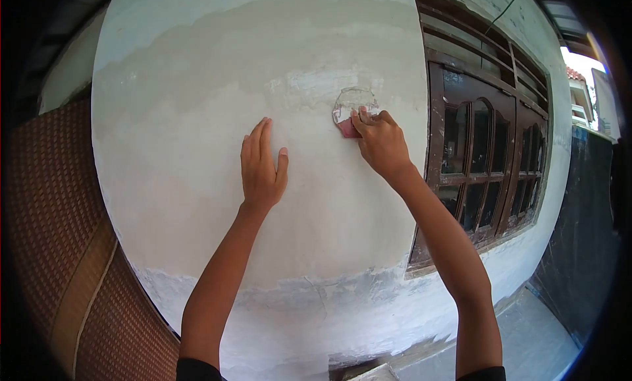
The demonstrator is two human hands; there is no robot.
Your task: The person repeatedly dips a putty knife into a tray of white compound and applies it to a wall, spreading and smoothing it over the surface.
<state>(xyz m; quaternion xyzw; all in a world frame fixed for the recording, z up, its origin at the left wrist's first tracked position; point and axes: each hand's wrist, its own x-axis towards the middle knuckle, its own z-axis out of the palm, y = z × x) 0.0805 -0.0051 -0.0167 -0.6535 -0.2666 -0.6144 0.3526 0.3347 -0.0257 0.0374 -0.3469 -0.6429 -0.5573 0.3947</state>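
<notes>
My left hand (pixel 261 169) lies flat against the plastered wall (pixel 316 203), fingers stretched upward and the thumb apart from them. Up and to the right, my right hand (pixel 383 142) is closed on a flat reddish piece (pixel 349 128) smeared with white, pressed to the wall surface. Its exact kind is partly hidden by the fingers. Around and above this piece shows a roundish rough-edged patch (pixel 356 95) in the wall. A paler smear of filler (pixel 316 82) spreads to the left of the patch.
Close to my right arm is a brown wooden window (pixel 484 144) with glass panes and slats above. A woven brown panel (pixel 49 183) stands at the left. At lower right are a grey floor (pixel 536 335) and a dark wall panel (pixel 579 229).
</notes>
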